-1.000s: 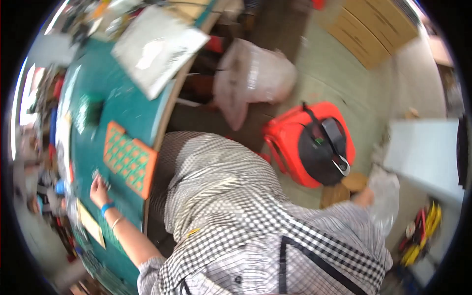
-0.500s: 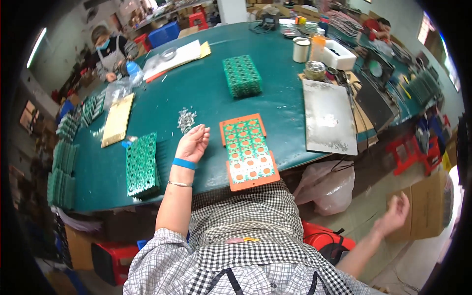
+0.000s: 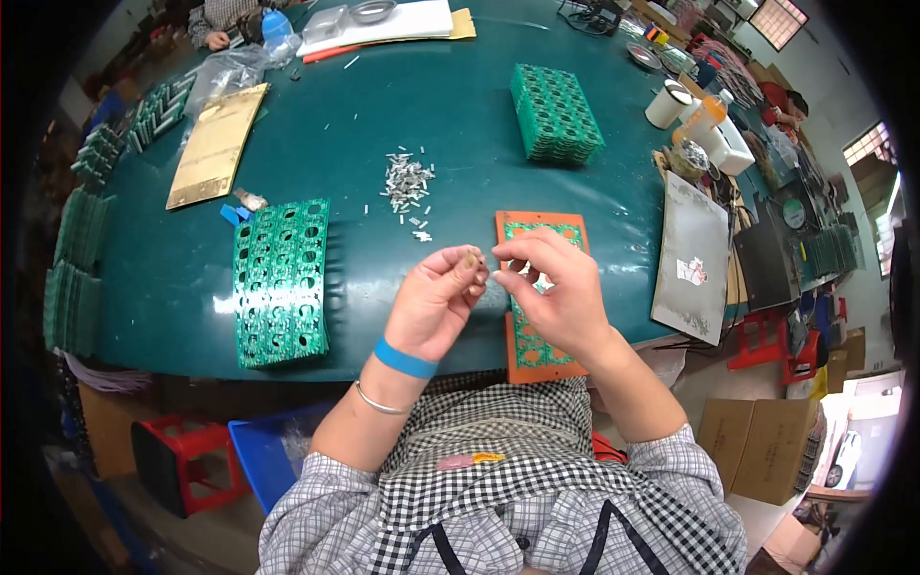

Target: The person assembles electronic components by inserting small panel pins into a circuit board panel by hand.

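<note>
Circuit board [image 3: 532,343] in orange holder [image 3: 537,375] at the worktop's [image 3: 450,115] near edge, between 4 and 5 o'clock from the pile of small silvery pieces [image 3: 407,182], partly hidden by the right hand [image 3: 559,295]. Left hand [image 3: 433,305], around 6 o'clock from pile, grip pinched, right grip curled with fingertips just beside it; can't tell whether either holds a piece. Green board stacks at 2 o'clock [image 3: 556,113] and 8 o'clock [image 3: 281,283].

Left grip [image 3: 436,299] pinched, right grip [image 3: 554,292] slightly parted beside it, forearms [image 3: 637,393] converging
</note>
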